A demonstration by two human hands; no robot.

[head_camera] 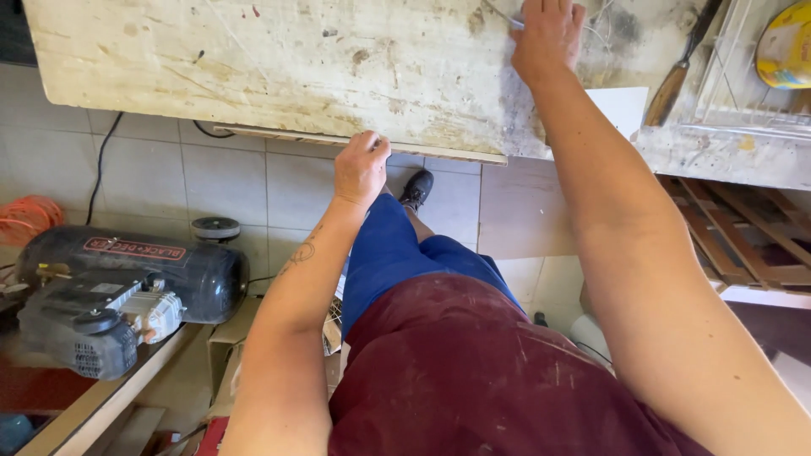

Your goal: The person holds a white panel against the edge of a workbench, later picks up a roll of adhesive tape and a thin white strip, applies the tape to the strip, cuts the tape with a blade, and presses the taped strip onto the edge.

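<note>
View from above, looking down a person's chest and legs toward a worn, stained white surface (279, 59) that fills the top of the frame.

The left hand (361, 166), at about 12 o'clock from the body, is curled closed around the near edge of the surface, gripping a thin wooden strip (355, 141) that runs along under that edge.

The right hand (547, 34), at 1 o'clock and farther away, lies knuckles up on top of the surface with its fingers bent over a thin wire (507, 17). Whether the fingers actually pinch the wire cannot be told.

At 2 o'clock, just right of that hand, a chisel with a wooden handle (676, 80) lies on the surface, and a yellow container (786, 46) sits at the far right corner.

At 9 o'clock, low on the left, a black air compressor (127, 287) rests on a wooden ledge, with an orange cord (25, 219) coiled beyond it. Grey floor tiles (220, 186) show below the surface, with a black shoe (416, 187) on them. Wooden slats (735, 236) lie at 3 o'clock.
</note>
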